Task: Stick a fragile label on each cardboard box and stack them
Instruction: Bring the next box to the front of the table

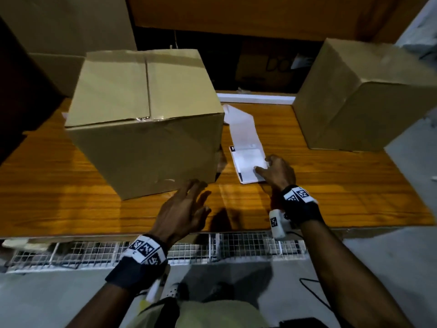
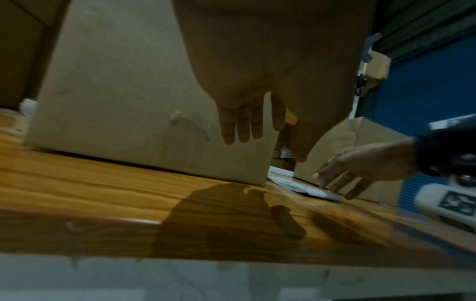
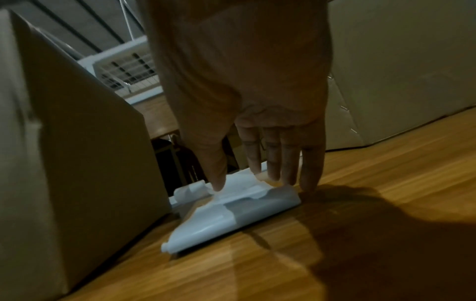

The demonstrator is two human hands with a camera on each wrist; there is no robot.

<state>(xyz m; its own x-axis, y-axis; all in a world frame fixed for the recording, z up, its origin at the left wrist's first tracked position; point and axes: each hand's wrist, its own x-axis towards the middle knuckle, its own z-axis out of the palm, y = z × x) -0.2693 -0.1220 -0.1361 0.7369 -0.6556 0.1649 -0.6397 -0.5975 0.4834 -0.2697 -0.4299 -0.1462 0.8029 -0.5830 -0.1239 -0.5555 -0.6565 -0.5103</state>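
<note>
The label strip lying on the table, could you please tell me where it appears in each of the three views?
Head: the label strip lies centre, between the two boxes, under the right hand.
Left wrist: low at right, a thin white sliver past the corner of the near box.
Right wrist: lower centre, crumpled, fingertips on it.
Shared landmark: the near box, left of the strip in all three views.

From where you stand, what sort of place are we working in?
Probably a warehouse or packing area. Sealed cardboard boxes stand on a wooden table, more cartons are stacked behind, and a strip of labels lies under the right hand.
</note>
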